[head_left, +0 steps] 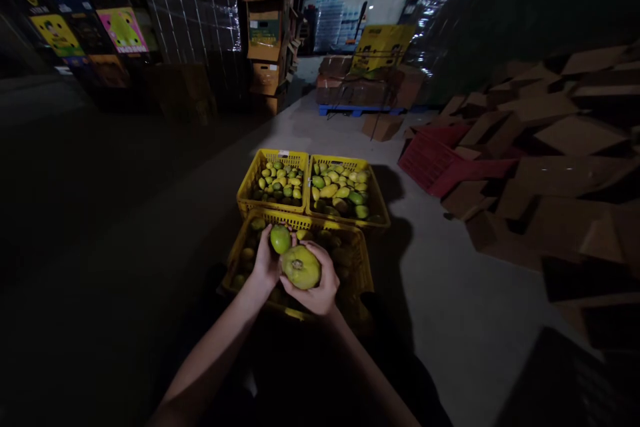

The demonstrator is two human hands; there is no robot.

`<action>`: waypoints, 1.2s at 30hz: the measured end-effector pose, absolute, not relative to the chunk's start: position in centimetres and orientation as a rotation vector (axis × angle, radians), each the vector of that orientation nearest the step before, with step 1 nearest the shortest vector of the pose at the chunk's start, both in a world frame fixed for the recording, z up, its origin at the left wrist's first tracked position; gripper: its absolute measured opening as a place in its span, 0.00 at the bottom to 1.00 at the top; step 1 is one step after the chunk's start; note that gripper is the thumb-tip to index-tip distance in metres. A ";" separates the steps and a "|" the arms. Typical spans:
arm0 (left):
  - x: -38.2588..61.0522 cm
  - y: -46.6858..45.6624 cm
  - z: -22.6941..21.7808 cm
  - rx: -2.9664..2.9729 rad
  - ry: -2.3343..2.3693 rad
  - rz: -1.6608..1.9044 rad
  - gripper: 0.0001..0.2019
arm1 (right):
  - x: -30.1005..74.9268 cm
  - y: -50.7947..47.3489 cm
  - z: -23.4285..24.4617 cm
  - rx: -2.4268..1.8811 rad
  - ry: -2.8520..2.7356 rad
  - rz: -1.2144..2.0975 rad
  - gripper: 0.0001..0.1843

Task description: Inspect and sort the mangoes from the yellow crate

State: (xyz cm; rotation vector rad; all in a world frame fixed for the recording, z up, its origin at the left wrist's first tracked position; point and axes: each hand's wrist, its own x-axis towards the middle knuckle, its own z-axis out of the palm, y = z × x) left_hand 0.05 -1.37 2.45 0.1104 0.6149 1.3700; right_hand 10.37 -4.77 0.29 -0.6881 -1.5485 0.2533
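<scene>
My left hand [266, 261] is closed around a small green papaya [281, 239]. Right beside it, my right hand [323, 285] grips a larger yellow-green papaya [301, 267], its stem end facing up at me. Both fruits are held close together above the near yellow crate [367, 267], where more fruit lies in shadow. Beyond it stand two more yellow crates: the left one [246, 188] contains smaller green and yellow fruit, and the right one [383, 203] larger, longer fruit [329, 191].
At the right, a red crate [433, 160] lies tilted against a heap of cardboard boxes [550, 173]. A blue pallet [350, 109] with boxes is at the back. Stacked cartons [265, 33] rise behind the crates. Grey floor [430, 267] shows at the right.
</scene>
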 end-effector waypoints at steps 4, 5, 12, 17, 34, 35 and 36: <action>0.9 -2.3 2.9 0.436 0.808 1.566 0.12 | 10.9 -4.7 0.9 -0.672 -1.494 0.199 0.40; 1.1 -2.7 2.9 0.555 0.871 1.610 0.12 | 10.9 -4.6 0.9 -0.661 -1.485 0.174 0.40; 1.3 -4.0 3.2 0.964 0.976 1.684 0.10 | 10.5 -4.8 -0.4 -0.553 -1.524 -0.024 0.44; 0.7 -4.1 3.3 0.998 1.078 1.753 0.10 | 9.6 -5.1 -1.4 -0.520 -1.508 0.106 0.46; 0.6 -4.1 2.9 1.035 1.188 1.856 0.09 | 9.2 -5.5 -1.6 -0.526 -1.459 0.329 0.31; 0.6 -4.1 2.9 1.030 1.192 1.854 0.09 | 9.2 -5.6 -1.4 -0.546 -1.456 0.335 0.31; 0.6 -4.1 3.0 1.023 1.196 1.852 0.09 | 9.2 -5.6 -1.3 -0.566 -1.452 0.340 0.30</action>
